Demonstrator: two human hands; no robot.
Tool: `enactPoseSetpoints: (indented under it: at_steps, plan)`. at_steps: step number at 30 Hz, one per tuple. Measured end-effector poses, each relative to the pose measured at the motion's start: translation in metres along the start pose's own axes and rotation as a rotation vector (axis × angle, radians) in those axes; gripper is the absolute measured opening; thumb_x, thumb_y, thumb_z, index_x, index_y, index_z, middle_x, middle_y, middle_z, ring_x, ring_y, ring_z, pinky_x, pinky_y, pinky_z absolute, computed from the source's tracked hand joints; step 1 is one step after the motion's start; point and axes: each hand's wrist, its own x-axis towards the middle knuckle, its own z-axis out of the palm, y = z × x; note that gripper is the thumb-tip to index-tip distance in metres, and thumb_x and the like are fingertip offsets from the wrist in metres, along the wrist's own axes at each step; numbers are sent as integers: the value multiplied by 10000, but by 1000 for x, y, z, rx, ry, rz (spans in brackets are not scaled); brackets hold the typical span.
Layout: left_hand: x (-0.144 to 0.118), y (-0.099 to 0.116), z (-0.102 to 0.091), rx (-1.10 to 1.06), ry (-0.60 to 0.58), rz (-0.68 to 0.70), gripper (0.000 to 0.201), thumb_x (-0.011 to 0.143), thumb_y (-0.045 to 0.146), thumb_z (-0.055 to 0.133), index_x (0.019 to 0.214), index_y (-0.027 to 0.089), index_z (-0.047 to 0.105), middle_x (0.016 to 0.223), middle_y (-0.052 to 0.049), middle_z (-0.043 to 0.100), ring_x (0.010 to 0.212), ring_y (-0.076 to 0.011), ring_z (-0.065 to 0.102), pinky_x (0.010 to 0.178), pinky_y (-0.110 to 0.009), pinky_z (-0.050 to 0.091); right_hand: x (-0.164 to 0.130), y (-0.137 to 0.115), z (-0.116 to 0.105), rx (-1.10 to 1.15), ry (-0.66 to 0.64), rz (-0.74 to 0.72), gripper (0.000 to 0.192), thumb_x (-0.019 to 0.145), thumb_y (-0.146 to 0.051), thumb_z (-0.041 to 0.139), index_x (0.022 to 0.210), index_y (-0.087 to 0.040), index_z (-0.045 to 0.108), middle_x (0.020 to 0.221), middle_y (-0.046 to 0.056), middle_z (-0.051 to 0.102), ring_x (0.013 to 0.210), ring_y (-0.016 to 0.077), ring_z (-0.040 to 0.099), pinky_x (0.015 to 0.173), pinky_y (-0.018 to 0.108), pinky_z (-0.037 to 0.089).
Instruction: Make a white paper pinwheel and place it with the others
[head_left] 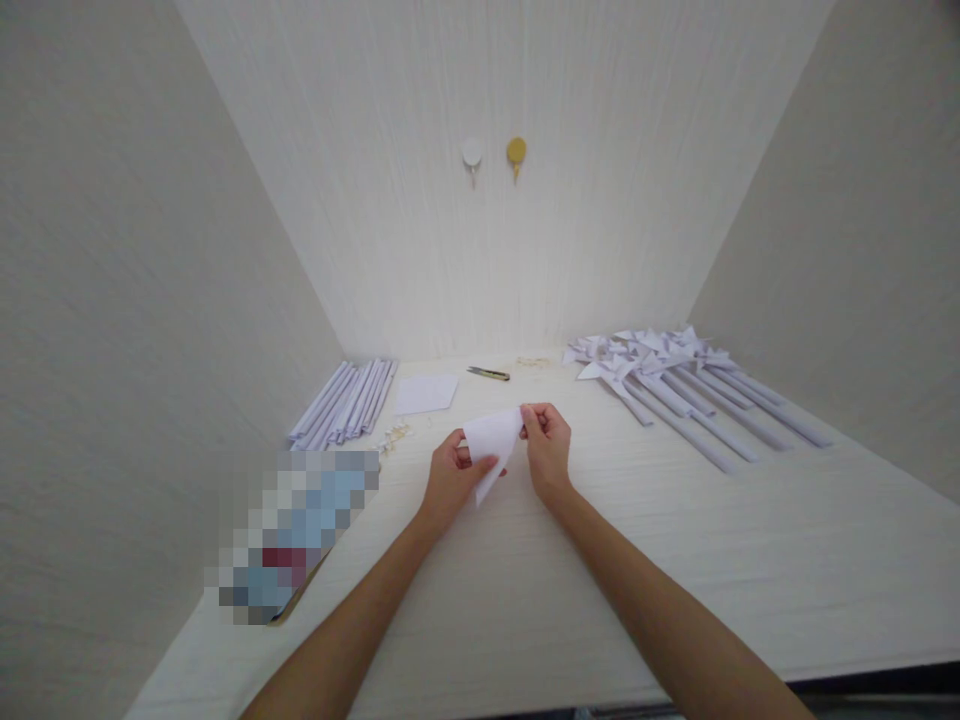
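Observation:
Between my hands is a white sheet of paper (491,436), folded or bent so that a pointed corner hangs down. My left hand (455,475) grips its lower left part, the thumb lying across the front. At the upper right corner, my right hand (547,445) pinches the paper between thumb and fingers. Behind it on the table lie a small stack of white paper (426,394) and a pair of thread snips (489,374). What the fingers do behind the paper is hidden.
White rolled paper sticks (346,402) lie at the left. Paper pinwheels on sticks (667,375) are piled at the right. Small pins (394,437) lie scattered near the left sticks. A blurred-out object (307,530) rests at the front left. Two hooks (516,152) are on the back wall.

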Motion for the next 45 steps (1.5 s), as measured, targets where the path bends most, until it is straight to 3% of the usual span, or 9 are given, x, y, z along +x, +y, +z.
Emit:
enactPoseSetpoints:
  at_steps: [3, 6, 12, 16, 22, 27, 32, 38, 45]
  plan:
    - [2, -2, -2, 14, 47, 26, 473, 516, 280, 722, 906, 108, 516, 727, -63, 674, 595, -178, 628, 543, -276, 495, -1, 5, 4, 153, -123, 124, 233, 680, -401, 544, 619, -180, 508, 503, -56, 435, 480, 86, 384, 475, 227, 309]
    - [4, -5, -4, 59, 77, 55, 413, 502, 265, 727, 841, 105, 554, 739, -56, 670, 614, -166, 613, 570, -274, 485, -4, 4, 5, 156, -202, 158, 263, 664, -421, 563, 580, -177, 513, 498, -55, 432, 470, 78, 375, 462, 222, 297]
    - [4, -3, -4, 16, 49, 31, 387, 471, 221, 738, 806, 117, 574, 742, -33, 658, 670, -154, 589, 629, -266, 464, -6, -6, 4, 57, -188, 107, 235, 667, -371, 549, 545, -177, 498, 465, -59, 412, 452, 76, 358, 439, 219, 281]
    - [3, -1, -5, -2, 59, 9, 329, 489, 248, 729, 758, 105, 603, 648, -16, 630, 574, -122, 545, 543, -230, 422, -7, -9, 3, 0, -214, 70, 224, 672, -349, 533, 531, -182, 484, 456, -58, 402, 449, 79, 352, 439, 220, 278]
    - [2, -4, -6, 165, 10, -30, 264, 494, 309, 724, 594, 86, 624, 521, -13, 587, 471, -106, 482, 461, -224, 351, -10, -11, 1, -110, -232, 1, 234, 705, -337, 501, 532, -192, 439, 479, -59, 355, 469, 89, 323, 439, 229, 253]
    - [2, -4, -8, 272, -104, -58, 247, 533, 328, 694, 591, 94, 642, 505, -12, 588, 456, -109, 476, 451, -223, 337, -11, -13, 0, -167, -204, -12, 225, 732, -332, 465, 559, -198, 412, 517, -53, 353, 493, 97, 323, 446, 233, 255]
    - [1, -2, -9, 348, -145, -102, 177, 538, 271, 688, 524, 105, 628, 477, -3, 569, 432, -96, 453, 430, -210, 304, -13, -11, -1, -285, -251, -113, 207, 747, -298, 451, 569, -199, 410, 505, -56, 360, 483, 96, 336, 455, 232, 252]
    - [-2, 2, -7, 209, -205, -99, 226, 567, 291, 681, 695, 105, 677, 611, -33, 634, 543, -131, 531, 501, -226, 378, -18, -14, 0, -432, -439, -290, 165, 747, -245, 482, 589, -198, 465, 499, -53, 395, 472, 92, 349, 478, 236, 259]
    - [-3, -1, -2, 26, -122, -96, 334, 581, 387, 667, 757, 103, 676, 651, -40, 652, 529, -117, 528, 499, -219, 372, -18, -16, 1, -404, -508, -404, 148, 760, -222, 489, 625, -186, 535, 633, -1, 482, 580, 109, 436, 532, 233, 332]
